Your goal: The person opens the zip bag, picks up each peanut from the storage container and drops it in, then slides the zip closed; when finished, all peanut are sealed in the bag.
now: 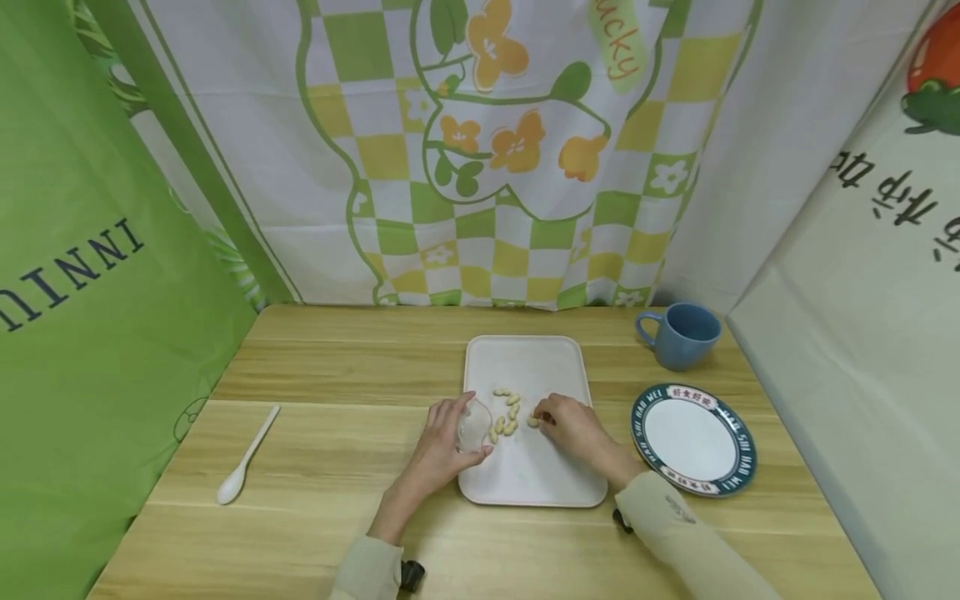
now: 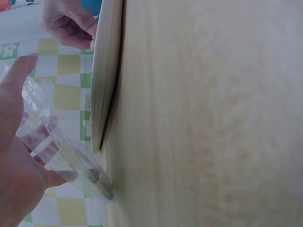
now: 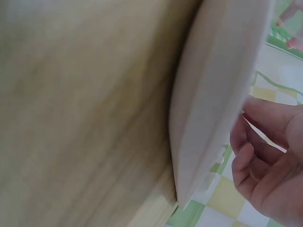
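My left hand (image 1: pixel 442 433) holds a clear plastic bag (image 1: pixel 473 427) at the tray's left edge, thumb and fingers spread around its opening. In the left wrist view the bag (image 2: pixel 52 137) looks crinkled, and something small and dark lies at its bottom. Several peanuts (image 1: pixel 512 408) in their shells lie on the pale tray (image 1: pixel 551 475). Over the tray's right half, my right hand (image 1: pixel 573 423) pinches a peanut (image 1: pixel 533 421) between thumb and fingertips. The tray's side hides the peanuts in both wrist views.
A white spoon (image 1: pixel 246 458) lies on the wooden table at the left. To the right is a plate (image 1: pixel 693 446) with a dark green patterned rim, and behind it stands a blue mug (image 1: pixel 686 337). Printed curtains (image 1: pixel 510 250) close off the back and sides.
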`<state>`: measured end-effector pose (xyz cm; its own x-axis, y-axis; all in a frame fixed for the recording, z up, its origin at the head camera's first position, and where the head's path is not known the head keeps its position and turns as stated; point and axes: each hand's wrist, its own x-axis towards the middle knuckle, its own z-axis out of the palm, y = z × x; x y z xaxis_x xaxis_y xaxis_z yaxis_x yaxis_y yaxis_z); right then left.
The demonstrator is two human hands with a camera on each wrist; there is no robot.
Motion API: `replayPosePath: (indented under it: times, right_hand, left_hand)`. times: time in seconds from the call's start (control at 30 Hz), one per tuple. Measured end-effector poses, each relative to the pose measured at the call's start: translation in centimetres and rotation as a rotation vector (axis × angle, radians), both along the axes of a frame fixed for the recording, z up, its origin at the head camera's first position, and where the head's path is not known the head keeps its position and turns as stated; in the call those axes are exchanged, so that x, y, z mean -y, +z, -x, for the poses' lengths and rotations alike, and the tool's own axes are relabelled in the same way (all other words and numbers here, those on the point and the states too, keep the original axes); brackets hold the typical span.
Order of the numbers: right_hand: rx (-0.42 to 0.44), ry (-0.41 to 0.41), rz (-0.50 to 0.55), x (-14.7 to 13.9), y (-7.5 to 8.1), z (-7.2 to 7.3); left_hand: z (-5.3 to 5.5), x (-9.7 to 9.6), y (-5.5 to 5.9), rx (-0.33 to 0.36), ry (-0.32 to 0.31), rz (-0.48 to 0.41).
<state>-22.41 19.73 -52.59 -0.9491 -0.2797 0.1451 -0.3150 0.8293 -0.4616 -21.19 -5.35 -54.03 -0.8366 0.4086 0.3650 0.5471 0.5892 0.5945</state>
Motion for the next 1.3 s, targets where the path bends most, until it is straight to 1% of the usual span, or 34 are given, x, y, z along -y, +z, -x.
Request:
replayPosePath:
  times: [0.13, 0.23, 0.37, 0.47, 0.6, 0.73, 0.83, 0.9, 1.0, 1.2, 1.3]
  right_hand:
    - [-0.028, -0.029, 0.05, 0.0, 0.3, -0.2]
    - [-0.081, -0.023, 0.081, 0.0, 0.7, -0.3]
    - [-0.173, 0.029, 0.146, 0.1, 1.7, -0.2]
    - [-0.225, 0.066, 0.179, 0.3, 2.5, -0.3]
    - [-0.265, 0.116, 0.202, 0.7, 3.8, -0.6]
    - [-0.319, 0.193, 0.235, 1.7, 5.2, -1.1]
    - [-0.357, 0.246, 0.248, 2.5, 5.8, -1.4]
    - [-0.368, 0.272, 0.248, 3.1, 6.1, -1.5]
    - [-0.358, 0.288, 0.218, 3.7, 6.2, -1.7]
    - [-0.332, 0.29, 0.11, 4.8, 6.2, -2.1]
    - [-0.352, 0.307, 0.071, 5.2, 6.1, -2.1]
  left_hand:
    - [0.1, 0.0, 0.2, 0.008, 0.002, -0.003]
    - [0.1, -0.1, 0.2, 0.01, 0.005, -0.002]
    - [0.2, -0.1, 0.2, 0.001, 0.008, -0.005]
    - [0.2, -0.1, 0.3, 0.004, 0.008, -0.009]
    - [0.1, -0.1, 0.3, 0.015, 0.005, -0.009]
    - [0.2, -0.1, 0.2, 0.02, -0.002, -0.011]
    - [0.2, -0.1, 0.1, 0.013, -0.006, -0.011]
    - [0.2, -0.1, 0.1, 0.006, -0.009, -0.01]
    - [0.1, 0.0, 0.0, -0.003, -0.01, -0.002]
    - [0.0, -0.1, 0.1, 0.008, -0.011, -0.006]
    - [0.0, -0.2, 0.1, 0.004, -0.007, -0.005]
